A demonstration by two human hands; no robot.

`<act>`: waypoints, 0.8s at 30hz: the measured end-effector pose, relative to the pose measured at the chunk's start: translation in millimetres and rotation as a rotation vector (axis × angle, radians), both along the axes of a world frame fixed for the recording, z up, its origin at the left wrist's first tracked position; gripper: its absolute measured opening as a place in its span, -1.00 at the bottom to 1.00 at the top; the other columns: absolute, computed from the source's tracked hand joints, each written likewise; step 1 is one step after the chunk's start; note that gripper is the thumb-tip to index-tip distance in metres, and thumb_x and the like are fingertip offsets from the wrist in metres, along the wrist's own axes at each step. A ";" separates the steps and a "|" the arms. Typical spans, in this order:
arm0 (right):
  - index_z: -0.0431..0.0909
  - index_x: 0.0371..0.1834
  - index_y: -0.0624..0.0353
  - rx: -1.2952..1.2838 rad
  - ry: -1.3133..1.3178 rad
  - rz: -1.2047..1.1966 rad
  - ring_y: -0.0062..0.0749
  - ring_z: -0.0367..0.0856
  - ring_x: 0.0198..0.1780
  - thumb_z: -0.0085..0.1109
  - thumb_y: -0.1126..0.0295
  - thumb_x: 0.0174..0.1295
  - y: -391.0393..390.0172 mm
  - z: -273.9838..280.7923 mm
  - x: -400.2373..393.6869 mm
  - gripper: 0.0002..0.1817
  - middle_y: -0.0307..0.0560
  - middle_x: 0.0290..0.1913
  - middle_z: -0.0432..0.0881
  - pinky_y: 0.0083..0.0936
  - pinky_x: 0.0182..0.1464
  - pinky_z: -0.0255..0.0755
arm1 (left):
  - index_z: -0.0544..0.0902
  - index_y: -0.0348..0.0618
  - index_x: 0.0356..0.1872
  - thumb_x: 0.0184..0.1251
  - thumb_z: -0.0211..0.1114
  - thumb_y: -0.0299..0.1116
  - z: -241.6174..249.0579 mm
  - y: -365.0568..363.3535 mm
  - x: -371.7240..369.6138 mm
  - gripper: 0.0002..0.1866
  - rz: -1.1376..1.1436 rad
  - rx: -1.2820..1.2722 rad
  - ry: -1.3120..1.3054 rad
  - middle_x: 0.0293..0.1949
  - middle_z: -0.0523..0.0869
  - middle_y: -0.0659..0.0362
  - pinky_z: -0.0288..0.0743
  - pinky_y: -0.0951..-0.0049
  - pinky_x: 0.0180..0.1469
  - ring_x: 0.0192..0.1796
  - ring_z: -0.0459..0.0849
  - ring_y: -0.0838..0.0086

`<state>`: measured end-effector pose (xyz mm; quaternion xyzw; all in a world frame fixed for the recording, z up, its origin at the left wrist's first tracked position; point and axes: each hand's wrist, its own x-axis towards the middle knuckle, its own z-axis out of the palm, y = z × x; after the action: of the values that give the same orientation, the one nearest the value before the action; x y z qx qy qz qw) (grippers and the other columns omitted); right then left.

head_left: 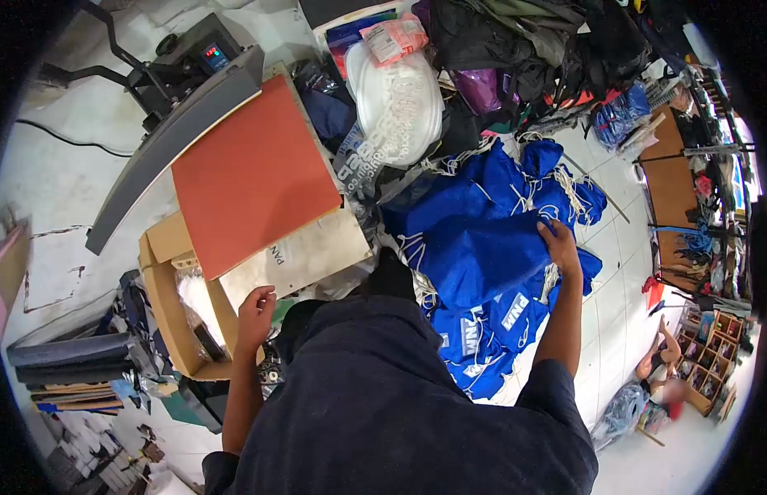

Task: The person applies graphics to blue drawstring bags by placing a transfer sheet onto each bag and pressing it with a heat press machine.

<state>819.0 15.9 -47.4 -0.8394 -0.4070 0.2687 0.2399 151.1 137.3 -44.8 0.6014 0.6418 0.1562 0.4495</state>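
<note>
My right hand (558,245) pinches the edge of a blue drawstring bag (482,256), lifted and spread over a pile on my right. Below it lie more blue bags (509,318) with white cords, some printed with white letters reading PNM. My left hand (256,313) is empty, its fingers loosely bent and apart, just in front of the press's lower board (305,252). Behind that hand sits the heat press, its red pad (256,173) bare on top and its grey upper plate (181,148) swung aside to the left.
An open cardboard box (165,305) stands left of my left hand. White printed sheets (396,103) and dark cloth (491,41) lie beyond the press. Stacked fabric (70,359) is at far left. Another person (664,371) is on the floor at far right, near a compartment shelf (707,355).
</note>
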 end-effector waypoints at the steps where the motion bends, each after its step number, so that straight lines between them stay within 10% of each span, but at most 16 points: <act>1: 0.66 -0.18 0.25 0.051 0.162 -0.091 -0.66 0.46 -0.22 0.28 0.16 0.36 2.6 -1.8 -5.1 -0.68 -0.32 -0.29 0.62 -0.63 -0.18 0.34 | 0.68 -0.21 0.01 0.44 0.26 -0.35 -2.2 1.0 -2.7 -0.77 0.001 0.000 -0.004 -0.33 0.69 0.24 0.46 0.55 -0.28 -0.34 0.55 0.64; 10: 0.56 -0.19 0.18 0.204 0.356 0.034 -0.69 0.44 -0.28 0.29 0.26 0.35 30.7 148.2 -124.0 -0.79 -0.41 -0.36 0.53 -0.68 -0.14 0.35 | 0.65 -0.26 -0.01 0.50 0.23 -0.20 33.8 40.1 125.2 -0.69 -0.216 -0.184 -0.298 -0.26 0.68 0.20 0.50 0.53 -0.18 -0.27 0.59 0.58; 16: 0.59 0.00 0.23 0.365 0.004 0.445 -0.04 0.75 -0.15 0.26 0.39 0.33 60.2 157.9 -246.4 -0.76 0.11 -0.12 0.72 -0.28 -0.16 0.57 | 0.67 -0.21 0.02 0.42 0.28 -0.01 132.3 77.9 272.8 -0.56 -0.207 -0.833 -0.537 -0.15 0.69 0.18 0.55 0.47 -0.06 -0.17 0.62 0.54; 24: 0.16 0.50 0.24 0.266 0.369 0.547 0.15 0.50 0.29 0.24 0.25 0.37 26.0 128.3 -279.9 -0.29 0.32 0.38 0.37 -0.18 0.29 0.42 | 0.65 -0.34 -0.16 0.39 0.23 -0.28 118.9 57.5 260.1 -0.73 -0.252 0.167 -0.462 -0.32 0.75 -0.12 0.55 0.21 -0.17 -0.28 0.75 0.15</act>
<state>539.1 41.9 80.9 -0.5979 -0.5980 0.4149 0.3359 411.2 194.7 74.0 0.6600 0.4272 0.2841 0.5488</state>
